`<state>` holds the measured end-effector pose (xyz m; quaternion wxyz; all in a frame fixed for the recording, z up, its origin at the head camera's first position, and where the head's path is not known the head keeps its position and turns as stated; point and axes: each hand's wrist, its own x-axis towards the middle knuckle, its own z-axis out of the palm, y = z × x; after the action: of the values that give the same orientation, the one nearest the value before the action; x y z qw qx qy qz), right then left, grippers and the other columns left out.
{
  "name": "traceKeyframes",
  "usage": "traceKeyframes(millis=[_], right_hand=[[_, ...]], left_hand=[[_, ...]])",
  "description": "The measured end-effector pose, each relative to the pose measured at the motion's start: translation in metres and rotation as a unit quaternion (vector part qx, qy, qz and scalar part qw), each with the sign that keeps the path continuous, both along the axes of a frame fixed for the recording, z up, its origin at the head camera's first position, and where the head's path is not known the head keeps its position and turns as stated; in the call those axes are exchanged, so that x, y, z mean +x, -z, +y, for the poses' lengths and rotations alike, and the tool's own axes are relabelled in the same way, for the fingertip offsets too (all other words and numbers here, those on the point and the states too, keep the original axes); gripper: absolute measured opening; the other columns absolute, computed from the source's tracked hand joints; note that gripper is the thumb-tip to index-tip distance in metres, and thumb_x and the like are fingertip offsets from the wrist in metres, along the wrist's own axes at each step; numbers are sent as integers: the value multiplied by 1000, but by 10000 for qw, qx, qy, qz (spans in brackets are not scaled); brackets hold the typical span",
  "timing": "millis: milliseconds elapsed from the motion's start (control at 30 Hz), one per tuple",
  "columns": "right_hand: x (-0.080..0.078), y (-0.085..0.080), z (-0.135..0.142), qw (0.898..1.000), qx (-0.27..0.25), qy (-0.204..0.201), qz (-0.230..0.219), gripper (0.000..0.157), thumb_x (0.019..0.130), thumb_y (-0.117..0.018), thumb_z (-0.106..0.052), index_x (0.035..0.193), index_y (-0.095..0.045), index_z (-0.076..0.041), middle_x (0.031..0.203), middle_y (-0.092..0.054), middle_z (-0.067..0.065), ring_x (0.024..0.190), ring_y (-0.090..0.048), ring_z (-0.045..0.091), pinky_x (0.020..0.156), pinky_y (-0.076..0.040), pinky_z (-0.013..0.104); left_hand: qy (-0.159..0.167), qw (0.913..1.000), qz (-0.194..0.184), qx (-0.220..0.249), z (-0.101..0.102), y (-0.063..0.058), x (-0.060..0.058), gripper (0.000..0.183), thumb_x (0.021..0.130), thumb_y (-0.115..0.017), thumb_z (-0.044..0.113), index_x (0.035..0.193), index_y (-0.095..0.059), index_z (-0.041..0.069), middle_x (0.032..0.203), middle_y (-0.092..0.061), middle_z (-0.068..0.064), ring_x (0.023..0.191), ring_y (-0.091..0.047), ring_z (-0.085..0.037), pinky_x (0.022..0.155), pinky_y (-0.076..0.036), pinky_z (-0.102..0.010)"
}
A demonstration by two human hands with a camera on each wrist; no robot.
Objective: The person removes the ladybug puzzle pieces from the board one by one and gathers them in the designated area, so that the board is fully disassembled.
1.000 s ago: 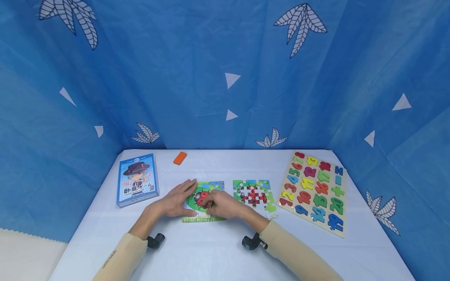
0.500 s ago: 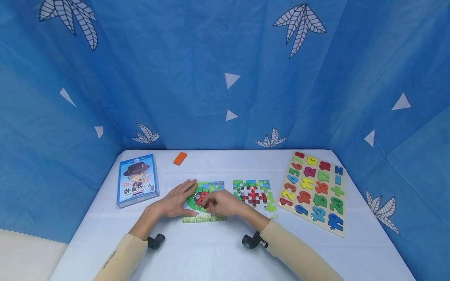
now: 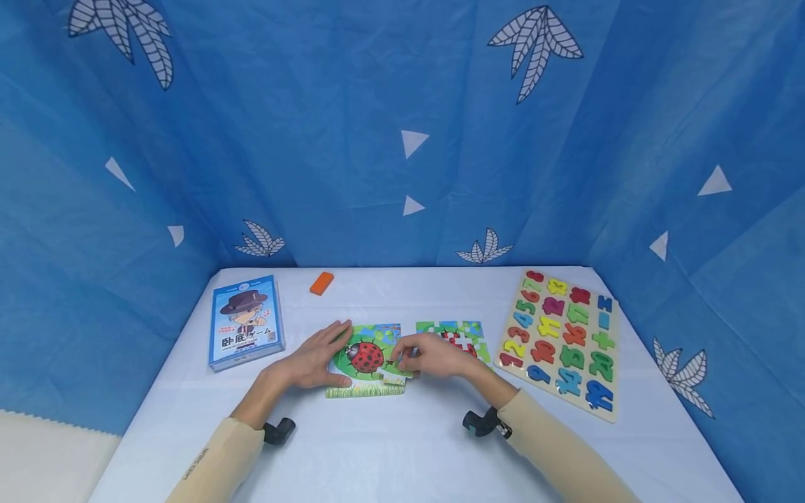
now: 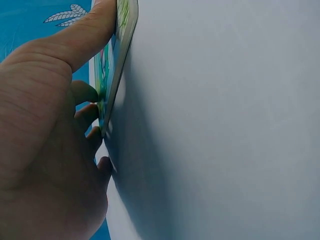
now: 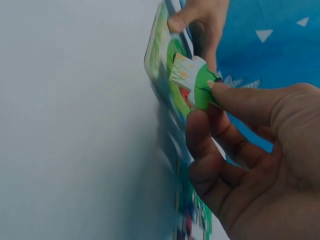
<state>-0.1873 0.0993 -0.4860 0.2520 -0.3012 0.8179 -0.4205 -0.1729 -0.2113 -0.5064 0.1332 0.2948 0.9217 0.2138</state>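
Note:
In the head view, a flat ladybug puzzle board (image 3: 358, 392) lies mid-table. My left hand (image 3: 314, 358) rests along its left side, fingers extended and the thumb at the lower edge. The left wrist view shows the thumb (image 4: 87, 37) against the board's thin edge. Over the board's right part, my right hand (image 3: 434, 356) pinches a green and white puzzle piece (image 5: 197, 80) between thumb and index finger. The piece is tilted and raised off the board. Right of it, several joined puzzle pieces (image 3: 474, 328) are partly hidden behind my right hand and wrist.
A blue game box (image 3: 247, 321) stands at the left of the table, with an orange block (image 3: 322, 283) near the back edge. At the right lies a wooden number board (image 3: 560, 342). A blue curtain (image 3: 352, 140) surrounds the back and sides.
My right hand has moved right from the middle of the ladybug picture, uncovering it, and the pinched puzzle piece now shows. My left hand has stayed in place.

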Motion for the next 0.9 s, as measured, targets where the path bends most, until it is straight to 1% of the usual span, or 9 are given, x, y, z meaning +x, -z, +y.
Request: traceKeyframes(millis=[133, 333, 533, 767, 900], right_hand=[[-4, 1, 21, 9997, 217, 44, 46, 9, 98, -67, -18, 106, -72, -19, 78, -65, 0, 68, -63, 25, 57, -45, 26], [-6, -3, 51, 9992, 370, 139, -68, 8, 97, -68, -14, 103, -72, -15, 77, -62, 0, 67, -60, 24, 59, -48, 27], [-7, -6, 76, 9976, 691, 45, 57, 9, 96, -69, -13, 103, -73, -16, 78, -62, -2, 67, -60, 21, 61, -50, 26], [-8, -6, 94, 9948, 997, -43, 194, 8, 95, -71, -14, 98, -73, -21, 77, -59, -7, 74, -55, 12, 64, -47, 25], [-6, -7, 97, 9942, 1058, -8, 206, 7, 93, -73, -14, 96, -73, -20, 78, -61, -6, 75, -56, 13, 65, -48, 25]], left_hand=[[14, 10000, -4, -5, -1, 0, 0, 106, 85, -74, 56, 158, -23, 0, 168, -13, -17, 154, -9, -41, 122, -15, -59], [-3, 10000, -19, -37, -1, 0, 0, 106, 85, -74, 56, 159, -23, 0, 168, -12, -17, 154, -9, -41, 122, -14, -59], [-31, 10000, -80, -49, 0, -2, 0, 106, 85, -74, 57, 159, -23, 1, 168, -12, -16, 154, -9, -40, 123, -14, -58], [-27, 9999, -67, -70, 0, -2, 0, 106, 85, -74, 56, 159, -22, 1, 168, -12, -16, 154, -8, -40, 123, -14, -58], [13, 10000, -14, -24, 0, -1, 0, 105, 86, -74, 54, 158, -23, -1, 167, -13, -18, 153, -10, -42, 122, -15, -59]])
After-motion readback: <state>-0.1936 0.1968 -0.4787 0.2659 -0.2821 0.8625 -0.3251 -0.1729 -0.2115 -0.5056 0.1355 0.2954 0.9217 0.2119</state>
